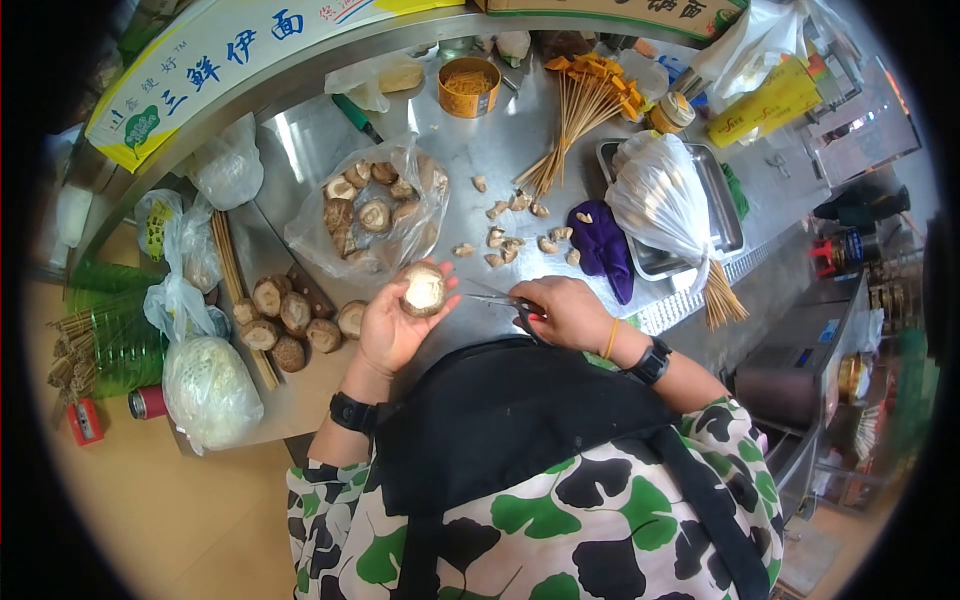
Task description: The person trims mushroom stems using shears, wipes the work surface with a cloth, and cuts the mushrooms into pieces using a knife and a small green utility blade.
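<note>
My left hand [393,325] holds a mushroom [424,290] between thumb and fingers, its pale underside showing. Facing it, my right hand [570,312] is closed on scissors [493,296], whose blades point left at the mushroom without touching it. Beyond my left hand, a clear plastic bag [428,190] contains several brown mushrooms [375,214]. More mushrooms [295,312] lie in a group to the left of my left hand. Several cut stems [497,238] are scattered on the metal table [477,150] beyond the scissors.
A purple cloth [600,255] lies right of the stems, beside a metal tray [733,215] with a white bag [660,190]. Skewered orange food [600,85], a round tin [469,87] and a green-handled knife [353,113] are farther back. Wooden skewers [228,260] lie at left.
</note>
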Action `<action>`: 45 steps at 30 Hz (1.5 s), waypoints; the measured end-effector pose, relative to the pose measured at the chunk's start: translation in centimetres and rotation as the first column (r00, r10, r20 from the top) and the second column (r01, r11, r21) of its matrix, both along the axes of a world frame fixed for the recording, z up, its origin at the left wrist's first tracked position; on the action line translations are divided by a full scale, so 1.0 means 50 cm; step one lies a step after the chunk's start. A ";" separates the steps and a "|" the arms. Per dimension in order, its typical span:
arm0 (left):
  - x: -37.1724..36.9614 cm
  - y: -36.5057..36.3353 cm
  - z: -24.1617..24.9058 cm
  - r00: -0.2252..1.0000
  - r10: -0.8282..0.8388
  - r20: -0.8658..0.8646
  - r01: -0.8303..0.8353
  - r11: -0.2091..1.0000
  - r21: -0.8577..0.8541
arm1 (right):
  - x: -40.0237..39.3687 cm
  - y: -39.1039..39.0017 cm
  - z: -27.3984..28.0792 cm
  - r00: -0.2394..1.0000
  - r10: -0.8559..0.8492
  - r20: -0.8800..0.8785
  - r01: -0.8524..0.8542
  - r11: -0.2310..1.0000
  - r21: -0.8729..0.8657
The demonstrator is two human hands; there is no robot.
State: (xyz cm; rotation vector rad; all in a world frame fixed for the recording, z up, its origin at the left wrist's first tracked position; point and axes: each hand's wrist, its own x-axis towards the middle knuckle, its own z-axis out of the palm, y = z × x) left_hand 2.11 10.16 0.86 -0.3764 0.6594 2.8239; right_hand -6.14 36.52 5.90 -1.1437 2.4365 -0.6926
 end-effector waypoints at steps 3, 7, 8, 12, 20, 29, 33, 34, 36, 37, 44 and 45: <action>-0.003 0.013 0.017 0.997 -0.040 -0.059 0.038 0.999 -0.033 | -0.002 -0.024 0.027 0.991 0.103 -0.083 -0.116 0.978 -0.171; -0.004 0.034 0.051 0.990 -0.078 -0.118 0.065 0.992 -0.113 | 0.000 -0.056 0.048 0.964 0.223 -0.145 -0.248 0.949 -0.194; -0.002 0.037 0.057 0.990 -0.080 -0.119 0.067 0.991 -0.114 | 0.003 -0.062 0.051 0.963 0.222 -0.152 -0.248 0.953 -0.176; -0.001 0.044 0.056 0.987 -0.074 -0.144 0.053 0.988 -0.145 | 0.016 -0.065 0.047 0.967 0.236 -0.099 -0.240 0.970 -0.038; 0.013 -0.022 0.057 0.952 0.187 -0.243 -0.246 0.939 -0.241 | 0.001 -0.058 0.056 0.981 0.182 -0.060 -0.192 0.928 -0.321; 0.122 -0.368 -0.021 0.905 0.360 -0.224 -0.084 -0.366 -0.927 | -0.013 0.003 0.021 0.981 -0.150 0.124 0.169 0.974 -0.152; 0.128 -0.397 -0.031 0.929 0.329 -0.168 0.085 -0.633 -0.769 | -0.008 -0.001 0.005 0.986 -0.133 0.101 0.144 0.983 -0.110; 0.128 -0.398 -0.028 0.925 0.324 -0.198 0.078 -0.673 -0.735 | -0.007 -0.005 0.006 0.987 -0.130 0.099 0.139 0.986 -0.092; 0.125 -0.397 -0.016 0.917 0.305 -0.256 0.061 -0.743 -0.666 | -0.007 -0.005 0.005 0.986 -0.128 0.105 0.135 0.989 -0.057; 0.119 -0.389 -0.011 0.915 0.283 -0.286 0.050 -0.785 -0.617 | -0.011 -0.002 -0.008 0.989 -0.110 0.095 0.116 0.991 -0.061; 0.018 -0.242 0.026 0.922 -0.091 -0.377 -0.336 -0.672 -0.659 | -0.066 -0.071 0.015 0.989 0.124 -0.085 -0.115 0.988 0.105; -0.002 -0.213 0.027 0.911 -0.204 -0.360 -0.400 -0.653 -0.643 | -0.076 -0.098 0.035 0.976 0.173 -0.135 -0.155 0.979 0.131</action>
